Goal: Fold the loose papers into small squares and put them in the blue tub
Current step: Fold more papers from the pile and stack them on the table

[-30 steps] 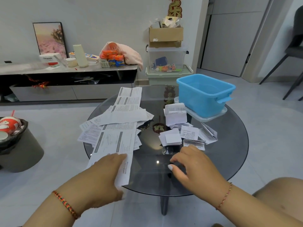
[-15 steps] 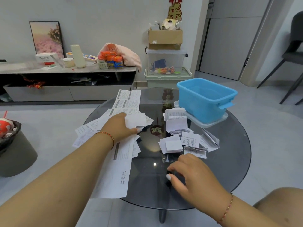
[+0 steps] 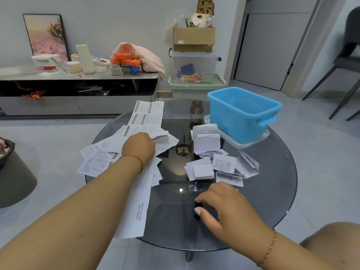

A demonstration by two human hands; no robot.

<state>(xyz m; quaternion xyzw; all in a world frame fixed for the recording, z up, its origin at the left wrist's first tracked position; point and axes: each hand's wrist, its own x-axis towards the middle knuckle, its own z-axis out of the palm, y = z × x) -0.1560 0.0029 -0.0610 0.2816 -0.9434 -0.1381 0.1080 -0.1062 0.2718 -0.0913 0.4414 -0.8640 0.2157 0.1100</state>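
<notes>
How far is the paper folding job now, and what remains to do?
Done: several folded squares lie on the glass table. The blue tub looks empty. In hand: the left hand grips a sheet from the loose papers; the right hand holds nothing. Left: fold that pile and move all squares into the tub.

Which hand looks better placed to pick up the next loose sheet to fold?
The left hand: it already rests on the loose papers, fingers curled on a sheet. The right hand hovers over bare glass table, holding nothing.

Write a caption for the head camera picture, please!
Left hand grabs a loose paper; the blue tub waits.
</notes>
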